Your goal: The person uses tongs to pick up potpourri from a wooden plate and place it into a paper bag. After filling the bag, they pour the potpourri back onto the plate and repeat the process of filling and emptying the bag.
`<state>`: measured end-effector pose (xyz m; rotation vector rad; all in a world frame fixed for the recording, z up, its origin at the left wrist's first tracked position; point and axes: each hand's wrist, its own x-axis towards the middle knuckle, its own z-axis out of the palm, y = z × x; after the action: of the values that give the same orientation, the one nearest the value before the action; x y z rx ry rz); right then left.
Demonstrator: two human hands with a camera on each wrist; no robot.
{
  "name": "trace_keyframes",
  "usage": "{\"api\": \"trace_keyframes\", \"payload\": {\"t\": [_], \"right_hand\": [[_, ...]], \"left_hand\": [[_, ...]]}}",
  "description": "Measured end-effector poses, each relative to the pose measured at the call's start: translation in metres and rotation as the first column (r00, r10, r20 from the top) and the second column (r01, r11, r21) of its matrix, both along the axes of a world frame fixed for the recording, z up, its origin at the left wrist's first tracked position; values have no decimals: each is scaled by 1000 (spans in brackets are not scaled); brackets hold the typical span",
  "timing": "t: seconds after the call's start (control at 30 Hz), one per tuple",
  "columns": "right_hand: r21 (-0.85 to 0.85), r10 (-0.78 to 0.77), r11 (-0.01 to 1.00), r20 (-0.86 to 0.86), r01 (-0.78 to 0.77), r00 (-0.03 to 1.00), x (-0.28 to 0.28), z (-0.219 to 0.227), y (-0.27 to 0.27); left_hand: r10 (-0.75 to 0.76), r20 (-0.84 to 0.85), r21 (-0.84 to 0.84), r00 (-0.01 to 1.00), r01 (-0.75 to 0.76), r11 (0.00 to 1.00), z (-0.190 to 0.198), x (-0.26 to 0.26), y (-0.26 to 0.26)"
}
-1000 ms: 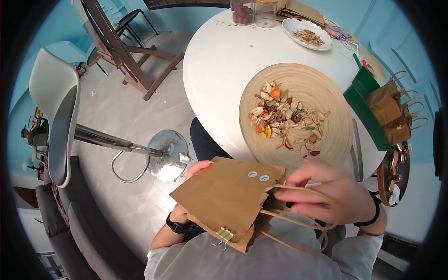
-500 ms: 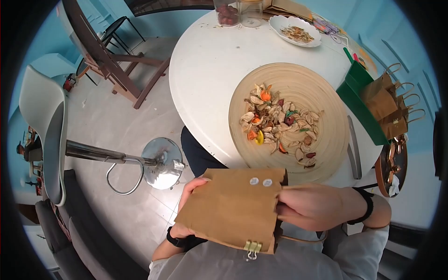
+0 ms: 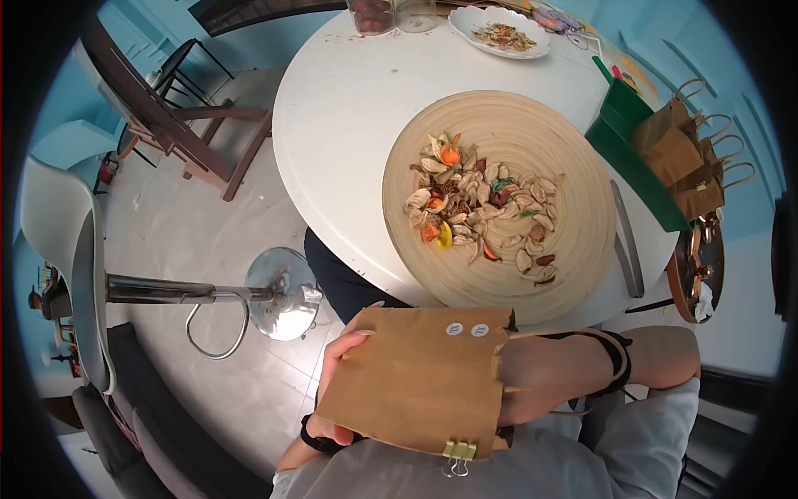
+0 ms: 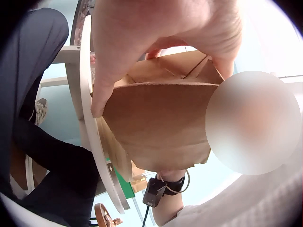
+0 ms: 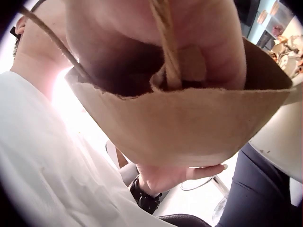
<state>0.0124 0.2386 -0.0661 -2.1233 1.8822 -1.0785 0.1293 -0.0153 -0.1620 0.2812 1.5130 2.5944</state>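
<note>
A brown paper bag (image 3: 416,378) lies on its side above the person's lap, its open mouth facing right. Two round white stickers (image 3: 466,329) and a pale binder clip (image 3: 459,450) are on it. My left hand (image 3: 339,353) grips the bag's bottom end; in the left wrist view its fingers and thumb spread across the base (image 4: 156,123). My right hand (image 5: 189,38) reaches through the mouth between the cord handles (image 5: 166,42), fingers hidden inside the bag. In front is a round wooden tray (image 3: 582,249) with dried petals and potpourri (image 3: 474,200).
On the white table (image 3: 332,141) are a scalloped white dish (image 3: 540,46) of dried bits, glass jars (image 3: 372,17), metal tongs (image 3: 629,241) and a green bin (image 3: 632,150) beside small paper bags (image 3: 686,158). A bar stool (image 3: 166,289) stands left.
My right hand has gone from the handles deep into the bag, up to the wrist. The bag has turned level, with my left hand still on its base. The head view has shifted.
</note>
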Motion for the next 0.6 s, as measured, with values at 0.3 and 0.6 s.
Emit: {"api": "trace_keyframes", "payload": {"t": [0.3,0.6], "right_hand": [[30,-104,995,305,100,947,4,1,-25],[9,-98,995,37,98,995,-12,-4,-32]], "left_hand": [[73,6,56,997,-73,996,17,-7,11],[228,328,-5,917,-240,971,30,0,13]]}}
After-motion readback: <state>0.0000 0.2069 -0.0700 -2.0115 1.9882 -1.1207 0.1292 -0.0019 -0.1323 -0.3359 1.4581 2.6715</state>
